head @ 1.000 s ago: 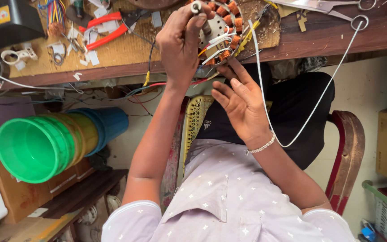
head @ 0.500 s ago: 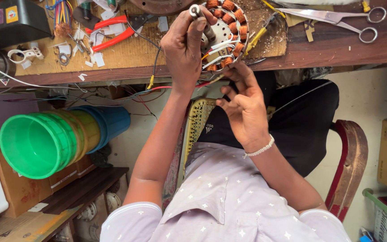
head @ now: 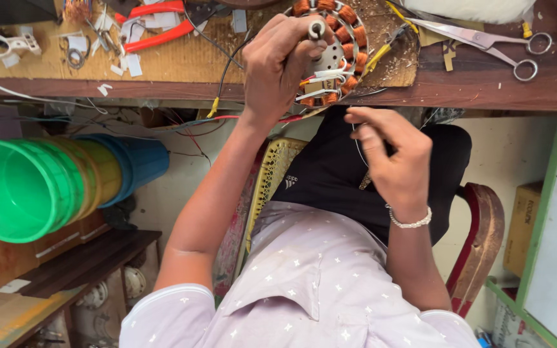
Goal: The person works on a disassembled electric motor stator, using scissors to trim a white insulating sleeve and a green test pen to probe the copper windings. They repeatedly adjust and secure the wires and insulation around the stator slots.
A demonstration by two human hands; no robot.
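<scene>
Left hand (head: 277, 64) gripping copper-wound stator (head: 330, 55), right hand (head: 391, 158) pinching thin wire; scissors (head: 485, 42), pliers (head: 153, 26) nearby.

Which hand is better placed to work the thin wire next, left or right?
Right, probably. The right hand hangs below the bench, its fingers pinched at the thin wire; the left hand is busy gripping the copper-wound stator.

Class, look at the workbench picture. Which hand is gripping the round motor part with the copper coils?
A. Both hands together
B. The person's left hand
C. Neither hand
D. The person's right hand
B. The left hand is closed on the motor part at the bench edge, while the right hand is held below it, apart from it.
</scene>
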